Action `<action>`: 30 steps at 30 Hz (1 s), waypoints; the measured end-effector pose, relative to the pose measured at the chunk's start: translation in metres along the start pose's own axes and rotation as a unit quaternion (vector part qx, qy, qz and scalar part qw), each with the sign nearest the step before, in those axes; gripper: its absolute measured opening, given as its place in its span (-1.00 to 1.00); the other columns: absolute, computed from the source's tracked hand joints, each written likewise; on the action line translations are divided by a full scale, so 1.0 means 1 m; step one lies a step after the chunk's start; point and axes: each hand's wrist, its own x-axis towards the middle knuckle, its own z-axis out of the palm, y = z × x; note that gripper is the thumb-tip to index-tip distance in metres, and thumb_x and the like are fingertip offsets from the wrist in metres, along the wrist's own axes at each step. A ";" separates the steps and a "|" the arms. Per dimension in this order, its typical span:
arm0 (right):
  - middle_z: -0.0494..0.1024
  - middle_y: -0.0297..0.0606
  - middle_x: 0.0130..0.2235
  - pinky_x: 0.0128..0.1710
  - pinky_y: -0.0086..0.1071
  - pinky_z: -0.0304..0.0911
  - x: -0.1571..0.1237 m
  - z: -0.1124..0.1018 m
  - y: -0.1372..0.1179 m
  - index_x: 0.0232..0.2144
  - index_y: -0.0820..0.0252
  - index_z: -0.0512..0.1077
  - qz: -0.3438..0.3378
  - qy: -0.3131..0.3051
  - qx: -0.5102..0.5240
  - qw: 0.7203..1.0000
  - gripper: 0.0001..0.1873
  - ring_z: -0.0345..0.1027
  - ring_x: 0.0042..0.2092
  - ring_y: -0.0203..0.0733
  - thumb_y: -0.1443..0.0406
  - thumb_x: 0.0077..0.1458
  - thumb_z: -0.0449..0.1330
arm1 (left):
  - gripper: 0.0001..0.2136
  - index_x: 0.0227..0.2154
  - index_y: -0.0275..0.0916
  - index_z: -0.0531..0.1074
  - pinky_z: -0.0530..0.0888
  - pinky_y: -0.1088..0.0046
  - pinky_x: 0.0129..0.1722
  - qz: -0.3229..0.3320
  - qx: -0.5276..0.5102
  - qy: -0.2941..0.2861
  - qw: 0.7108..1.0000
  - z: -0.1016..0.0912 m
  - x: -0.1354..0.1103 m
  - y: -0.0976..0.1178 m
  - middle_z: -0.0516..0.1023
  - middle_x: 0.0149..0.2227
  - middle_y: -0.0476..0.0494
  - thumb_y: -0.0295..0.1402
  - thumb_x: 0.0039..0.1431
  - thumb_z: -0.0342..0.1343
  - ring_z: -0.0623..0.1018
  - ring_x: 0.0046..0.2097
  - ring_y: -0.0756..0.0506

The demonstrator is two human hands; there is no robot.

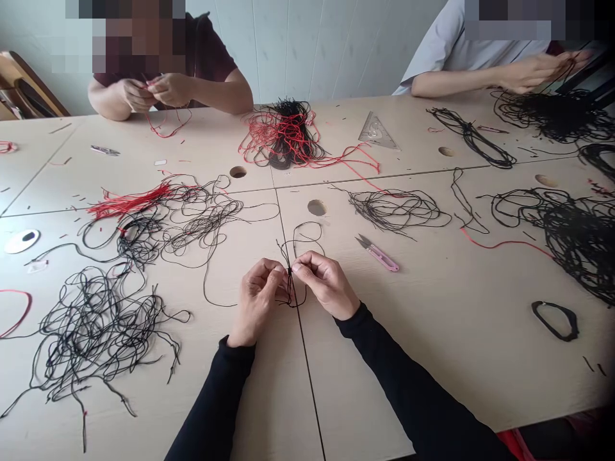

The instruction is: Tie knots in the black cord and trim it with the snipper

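Your left hand (pixel 259 294) and right hand (pixel 329 285) are close together near the middle of the pale wooden surface (pixel 432 365), thumbs and fingers pinched on a small bundle of thin black cord (pixel 289 271). The bundle is between your fingertips, over a dark seam, with loose ends and loops spreading above and below your grip. Black sleeves cover your forearms.

Just beyond your right hand, to its right, lie thread snips with a pink handle and dark pointed blades (pixel 378 253). Past them is a loose coil of fine black cord (pixel 396 210). Farther right are a dense heap of black cord (pixel 581 240) and, nearer you, a flat black oval ring (pixel 555 320).

To your left spreads a wide tangle of black cord (pixel 98 320), with a bunch of straight red cords (pixel 132 200) beyond it.

Across the surface sit a mixed pile of red and black cords (pixel 288 134) and a clear triangular ruler (pixel 378 133). Two people sit there: one in a dark maroon top, holding red cord, the other in a pale sleeve.
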 end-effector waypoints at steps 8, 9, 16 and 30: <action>0.17 -0.44 -0.56 -0.50 -0.41 0.04 0.001 0.009 0.003 -0.48 0.16 0.27 0.011 0.038 0.027 0.999 -0.79 0.03 -0.50 -0.32 0.20 0.13 0.12 | -0.79 -0.42 -0.23 0.32 0.44 0.51 -0.54 0.011 0.024 0.037 0.999 0.001 0.002 -0.005 0.38 -0.50 0.03 -0.20 0.21 0.10 0.46 -0.54 0.03; 0.18 -0.44 -0.56 -0.50 -0.41 0.04 0.001 0.010 0.003 -0.48 0.16 0.27 0.010 0.039 0.032 0.999 -0.80 0.03 -0.50 -0.32 0.20 0.13 0.12 | -0.79 -0.43 -0.23 0.31 0.44 0.51 -0.54 0.013 0.027 0.044 0.999 0.001 0.002 -0.005 0.37 -0.50 0.04 -0.21 0.21 0.09 0.47 -0.54 0.03; 0.28 -0.41 -0.55 -0.47 -0.40 0.16 0.001 0.010 0.001 -0.46 0.15 0.28 -0.001 0.029 0.055 0.998 -0.80 0.16 -0.49 -0.30 0.19 0.16 0.10 | -0.80 -0.32 -0.25 0.39 0.51 0.41 -0.42 -0.029 -0.031 0.005 0.999 -0.002 0.003 -0.001 0.46 -0.39 -0.06 -0.21 0.24 0.04 0.51 -0.43 -0.02; 0.22 -0.44 -0.59 -0.52 -0.42 0.05 0.000 0.008 0.002 -0.52 0.17 0.33 -0.001 0.052 -0.012 0.999 -0.78 0.04 -0.53 -0.34 0.20 0.10 0.17 | -0.79 -0.41 -0.26 0.37 0.47 0.47 -0.43 -0.017 -0.062 0.052 0.997 -0.002 0.004 -0.001 0.46 -0.47 -0.01 -0.23 0.14 0.21 0.45 -0.50 0.03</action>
